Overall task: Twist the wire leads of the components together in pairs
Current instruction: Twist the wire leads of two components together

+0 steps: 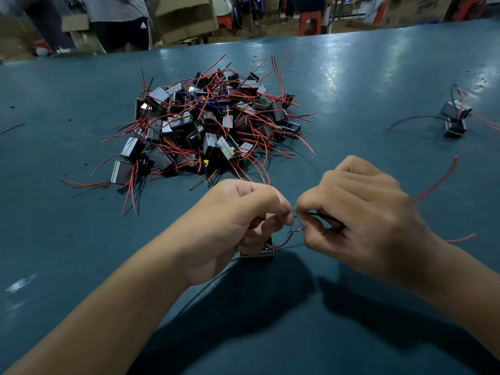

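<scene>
A small boxy component [263, 249] sits on the table under the left hand [238, 217], its red lead [284, 240] curling toward a thin black lead [322, 215] pinched by the right hand [359, 212].

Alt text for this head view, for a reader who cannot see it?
Two hands, left hand and right hand, pinch thin wire leads together above a small component on a green table. Behind lies a pile of components with red wires.
</scene>
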`<state>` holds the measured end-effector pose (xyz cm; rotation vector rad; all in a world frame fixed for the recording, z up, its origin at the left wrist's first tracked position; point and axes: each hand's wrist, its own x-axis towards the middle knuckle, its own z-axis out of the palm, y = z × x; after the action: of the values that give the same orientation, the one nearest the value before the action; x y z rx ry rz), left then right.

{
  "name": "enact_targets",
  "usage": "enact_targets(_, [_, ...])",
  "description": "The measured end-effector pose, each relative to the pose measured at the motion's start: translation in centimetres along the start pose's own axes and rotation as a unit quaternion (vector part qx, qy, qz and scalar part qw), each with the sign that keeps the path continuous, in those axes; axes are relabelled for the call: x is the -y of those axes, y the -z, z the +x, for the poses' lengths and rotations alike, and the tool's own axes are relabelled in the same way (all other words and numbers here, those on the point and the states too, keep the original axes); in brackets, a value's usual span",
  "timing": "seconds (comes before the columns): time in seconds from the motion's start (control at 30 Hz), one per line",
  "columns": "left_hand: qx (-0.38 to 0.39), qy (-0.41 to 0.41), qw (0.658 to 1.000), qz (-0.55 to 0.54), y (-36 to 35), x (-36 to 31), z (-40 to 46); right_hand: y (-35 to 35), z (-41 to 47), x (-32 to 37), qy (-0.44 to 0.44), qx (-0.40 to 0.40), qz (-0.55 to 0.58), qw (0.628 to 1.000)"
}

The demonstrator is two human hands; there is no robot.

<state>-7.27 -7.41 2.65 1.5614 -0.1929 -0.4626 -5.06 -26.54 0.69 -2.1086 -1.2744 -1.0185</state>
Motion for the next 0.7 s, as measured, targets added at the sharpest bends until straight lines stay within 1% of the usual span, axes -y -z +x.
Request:
enact_targets(0.1, [-0.001,0.005,1.0,-0.012,-0.07,0.03,-0.04,0.04,-0.05,-0.02,0.026,0.0,-0.029,0.999])
enact_targets(0.17, [-0.012,-0.009,1.0,-0.003,-0.17,0.06,-0.11,0.01,-0.07,0.06,0.032,0.004,-0.038,0.999])
enact_targets(0.23, [-0.039,-0.059,0.996,0.055,-0.21,0.14,-0.25,0.01,-0.05,0.06,0.025,0.014,-0.036,0.999])
enact_targets(0.27, [-0.057,-0.109,0.985,0.12,-0.24,0.25,-0.27,0.05,-0.04,0.04,0.014,0.02,-0.027,0.999])
enact_targets(0.3, [-0.078,-0.17,0.96,0.206,-0.28,0.31,-0.25,0.1,-0.03,0.02,-0.001,0.026,-0.013,1.0])
enact_targets(0.33, [-0.099,-0.234,0.919,0.302,-0.3,0.31,-0.2,0.19,-0.07,0.04,-0.023,0.033,0.005,0.999])
enact_targets(0.4, [-0.122,-0.356,0.801,0.464,-0.18,0.32,-0.14,0.35,-0.12,0.22,-0.084,0.055,0.046,0.994])
enact_targets(0.47, [-0.134,-0.441,0.686,0.563,-0.03,0.62,-0.04,0.52,-0.09,0.54,-0.157,0.072,0.097,0.98])
enact_targets(0.5, [-0.142,-0.465,0.643,0.593,0.04,0.76,0.01,0.6,-0.06,0.64,-0.189,0.073,0.132,0.97])
enact_targets(0.53, [-0.149,-0.477,0.617,0.607,0.05,0.85,0.07,0.63,-0.06,0.65,-0.215,0.07,0.171,0.959])
enact_targets(0.57, [-0.153,-0.479,0.616,0.606,0.09,0.89,0.04,0.63,-0.07,0.64,-0.231,0.068,0.199,0.95])
enact_targets(0.6, [-0.152,-0.467,0.641,0.589,0.09,0.86,-0.02,0.61,-0.05,0.65,-0.237,0.066,0.206,0.947])
enact_targets(0.63, [-0.146,-0.442,0.69,0.553,0.14,0.78,-0.08,0.6,-0.09,0.69,-0.234,0.064,0.194,0.95])
enact_targets(0.7, [-0.123,-0.352,0.819,0.435,0.3,0.55,-0.06,0.6,-0.17,0.74,-0.21,0.063,0.142,0.965])
